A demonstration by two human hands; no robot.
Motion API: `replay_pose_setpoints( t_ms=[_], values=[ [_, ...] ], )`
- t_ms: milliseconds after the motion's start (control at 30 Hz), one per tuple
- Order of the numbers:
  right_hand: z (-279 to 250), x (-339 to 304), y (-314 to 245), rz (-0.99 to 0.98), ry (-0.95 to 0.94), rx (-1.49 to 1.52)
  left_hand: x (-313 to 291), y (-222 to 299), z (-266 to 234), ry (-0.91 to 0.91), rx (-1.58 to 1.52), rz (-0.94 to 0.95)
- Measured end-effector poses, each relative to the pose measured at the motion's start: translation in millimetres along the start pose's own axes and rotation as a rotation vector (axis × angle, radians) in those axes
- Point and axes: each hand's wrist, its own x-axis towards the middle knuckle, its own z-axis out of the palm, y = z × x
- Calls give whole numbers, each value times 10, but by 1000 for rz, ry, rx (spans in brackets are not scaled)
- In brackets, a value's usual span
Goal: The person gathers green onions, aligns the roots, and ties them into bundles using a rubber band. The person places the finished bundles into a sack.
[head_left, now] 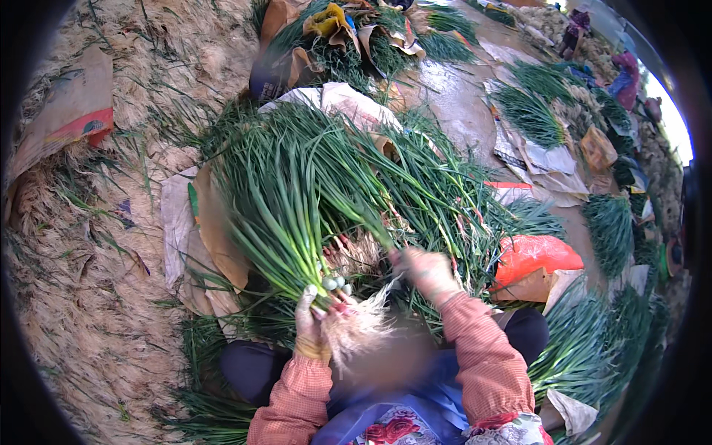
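The bunch of green onions [293, 222] is tilted, held near its base in the left grip [310, 319]. Its long, narrow leaves are deep green, paling to yellow-green lower down, and fan up and away, arching and overlapping toward the tips. The stems gather tightly at the grip, with some reddish-pink showing near the base. Below, straggly cream-white roots [357, 330] spread toward the lower right, tangled and untrimmed. A few green stalks [377, 228] slant down to the right grip [429, 274]; blur hides their ends.
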Motion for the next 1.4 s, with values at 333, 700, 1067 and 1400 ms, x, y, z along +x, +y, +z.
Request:
replay_pose_setpoints(
  t_ms=[333, 700, 1067, 1400],
  values=[
    [432, 396, -974, 294, -630, 1501, -251, -79, -15, 156, 37, -38],
    [173, 32, -811, 346, -276, 1232, -43, -212, -265, 226, 46, -81],
    [-79, 530, -518, 335, -161, 665, -147, -84, -213, 20, 168, -67],
    [409, 277, -690, 415, 130, 1459, -28, -231, -267, 224, 105, -21]
  ],
)
